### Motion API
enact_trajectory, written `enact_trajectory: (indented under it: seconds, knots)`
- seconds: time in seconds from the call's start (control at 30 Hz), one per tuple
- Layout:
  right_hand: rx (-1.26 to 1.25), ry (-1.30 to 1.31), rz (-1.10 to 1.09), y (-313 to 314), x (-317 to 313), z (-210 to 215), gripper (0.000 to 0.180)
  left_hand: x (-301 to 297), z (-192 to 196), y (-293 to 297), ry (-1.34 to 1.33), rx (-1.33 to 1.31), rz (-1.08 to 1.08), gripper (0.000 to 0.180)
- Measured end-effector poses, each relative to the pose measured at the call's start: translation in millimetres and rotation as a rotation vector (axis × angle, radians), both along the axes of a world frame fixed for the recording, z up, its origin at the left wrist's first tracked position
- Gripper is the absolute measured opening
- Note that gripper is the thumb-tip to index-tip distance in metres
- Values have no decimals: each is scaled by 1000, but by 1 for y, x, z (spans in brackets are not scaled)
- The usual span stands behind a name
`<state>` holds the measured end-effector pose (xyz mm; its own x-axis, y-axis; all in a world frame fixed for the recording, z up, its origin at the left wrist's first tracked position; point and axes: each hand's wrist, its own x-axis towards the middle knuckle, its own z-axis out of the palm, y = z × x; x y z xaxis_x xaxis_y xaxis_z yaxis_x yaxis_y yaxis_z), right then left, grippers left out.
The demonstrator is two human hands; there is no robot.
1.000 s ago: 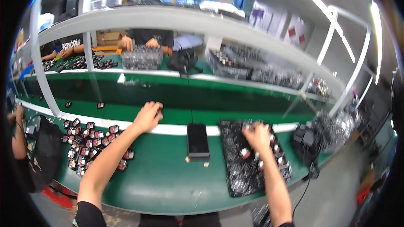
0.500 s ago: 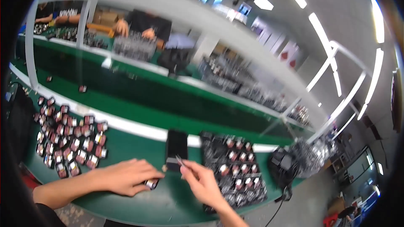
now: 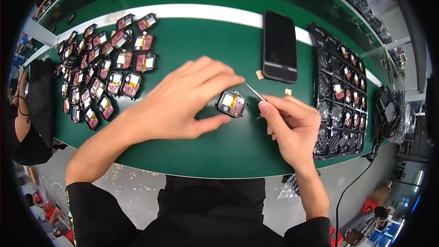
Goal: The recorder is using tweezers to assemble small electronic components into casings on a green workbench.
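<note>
On the green table lies a small square black device housing (image 3: 232, 104), open-faced, with a red circuit board, a white block and a yellow strip inside. My left hand (image 3: 185, 98) curves around its left side, thumb and forefinger spread apart. The thumb tip is close by the housing's lower left edge; whether it touches I cannot tell. Pinched in my right hand (image 3: 292, 123) is a pair of thin metal tweezers (image 3: 254, 92). Their tip points up and left, above the housing's right corner and near my left forefinger.
Many similar housings (image 3: 131, 84) lie grouped at the left. A black phone-like slab (image 3: 279, 45) lies beyond my right hand, with small tan pieces (image 3: 288, 92) near it. At the right, a black tray (image 3: 323, 110) holds more housings. A black cable (image 3: 352, 183) hangs past the table's right end.
My view has tilted down toward the table. My left hand has opened out around the housing, which was mostly hidden under its fingers. The tweezers now point toward the housing instead of the black slab.
</note>
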<state>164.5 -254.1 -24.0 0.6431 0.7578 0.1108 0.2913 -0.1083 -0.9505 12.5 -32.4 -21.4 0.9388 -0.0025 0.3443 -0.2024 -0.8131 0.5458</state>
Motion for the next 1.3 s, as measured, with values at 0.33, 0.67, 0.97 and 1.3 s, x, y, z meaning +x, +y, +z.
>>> enact_trajectory:
  seconds: [0.33,0.67,0.97,1.3]
  knots:
    - [64,-97,73,-6,8,-4,14,2,-2,10,112,-131,-88,54]
    - [-55,-348,160,-1,9,2,14,7,-7,12,118,-191,-81,55]
    - [-12,-425,121,-1,6,-3,19,8,-2,6,119,-206,16,55]
    - [42,-633,63,-2,0,-9,31,9,-5,6,84,-156,-11,51]
